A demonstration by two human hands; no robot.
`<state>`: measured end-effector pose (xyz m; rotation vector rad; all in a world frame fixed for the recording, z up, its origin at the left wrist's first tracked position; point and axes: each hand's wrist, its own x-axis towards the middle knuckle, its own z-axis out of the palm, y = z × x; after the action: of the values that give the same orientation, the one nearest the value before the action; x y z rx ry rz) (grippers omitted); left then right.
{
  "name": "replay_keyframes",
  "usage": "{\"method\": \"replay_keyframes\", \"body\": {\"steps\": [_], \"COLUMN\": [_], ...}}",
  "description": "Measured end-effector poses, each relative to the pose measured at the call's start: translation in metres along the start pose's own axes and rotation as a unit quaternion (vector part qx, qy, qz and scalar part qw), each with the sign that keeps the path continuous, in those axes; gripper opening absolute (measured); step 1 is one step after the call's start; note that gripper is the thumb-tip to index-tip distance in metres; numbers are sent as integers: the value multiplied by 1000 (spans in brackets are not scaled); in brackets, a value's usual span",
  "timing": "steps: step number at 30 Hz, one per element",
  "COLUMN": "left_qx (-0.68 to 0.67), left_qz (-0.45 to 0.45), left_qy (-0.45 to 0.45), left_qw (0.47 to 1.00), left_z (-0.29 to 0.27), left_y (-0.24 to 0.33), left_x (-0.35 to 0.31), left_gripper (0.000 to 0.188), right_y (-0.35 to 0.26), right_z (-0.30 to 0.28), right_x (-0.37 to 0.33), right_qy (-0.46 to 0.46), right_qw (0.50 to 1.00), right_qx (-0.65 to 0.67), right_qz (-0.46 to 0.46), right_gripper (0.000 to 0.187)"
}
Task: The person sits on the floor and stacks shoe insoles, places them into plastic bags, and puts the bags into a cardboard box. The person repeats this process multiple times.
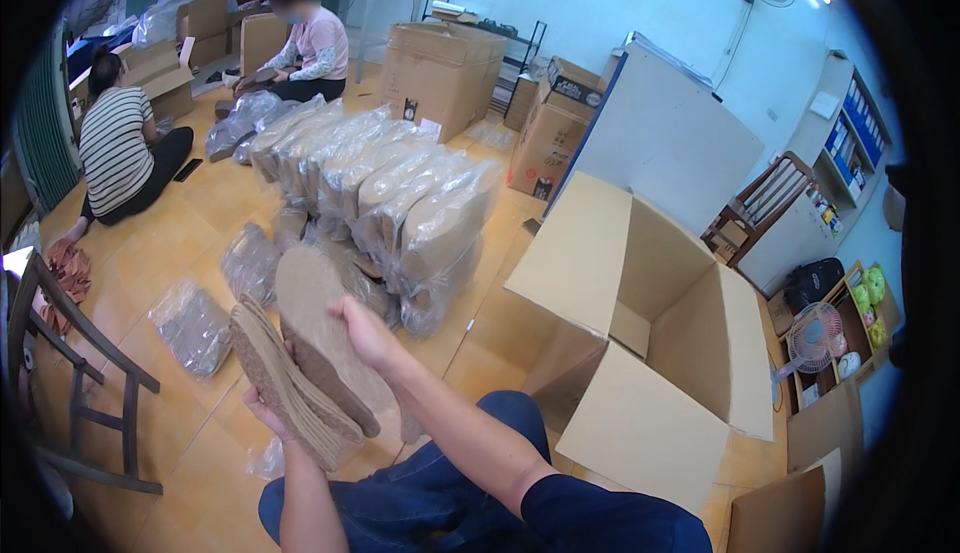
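I sit on the floor with brown shoe insoles in both hands. My left hand (268,415) is closed round the lower side of a stack of several insoles (290,393), tilted with their edges toward me. My right hand (366,337) grips another brown insole (312,298) by its edge, thumb on top; it stands slanted just right of the stack. Whether more than one insole is in the right hand I cannot tell. Beyond them stand rows of insoles in clear plastic bags (390,178), stacked on the floor.
An open cardboard box (690,343) stands at my right, flaps spread. Bagged insoles (192,328) lie on the floor at left, near a dark wooden chair (100,413). Two people (125,148) sit at the far left. Closed cartons (440,78) and a whiteboard (660,133) stand behind.
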<state>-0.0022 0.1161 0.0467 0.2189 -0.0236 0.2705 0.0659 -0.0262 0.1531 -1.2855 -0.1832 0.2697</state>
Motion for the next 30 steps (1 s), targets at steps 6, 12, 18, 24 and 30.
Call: {"method": "replay_keyframes", "body": {"steps": [6, 12, 18, 24, 30], "left_qx": [25, 43, 107, 154, 144], "left_qz": [-14, -44, -46, -68, -72], "left_qy": [-12, 72, 45, 27, 36], "left_qw": [1000, 995, 992, 985, 986], "left_z": [5, 9, -2, -20, -28], "left_y": [-4, -16, -25, -28, -34], "left_x": [1, -5, -2, 11, 26], "left_gripper": [67, 67, 68, 71, 73], "right_y": [-125, -108, -91, -116, -399], "right_z": [1, -11, -46, -119, -309], "right_x": [36, -22, -3, 98, 189], "right_qy": [18, -190, -128, -13, 309], "right_qw": [976, 964, 959, 909, 919], "right_qx": [-44, -188, -252, -344, 95], "right_qz": [-214, -12, -15, -237, -226], "right_gripper": [29, 24, 21, 26, 60]}}
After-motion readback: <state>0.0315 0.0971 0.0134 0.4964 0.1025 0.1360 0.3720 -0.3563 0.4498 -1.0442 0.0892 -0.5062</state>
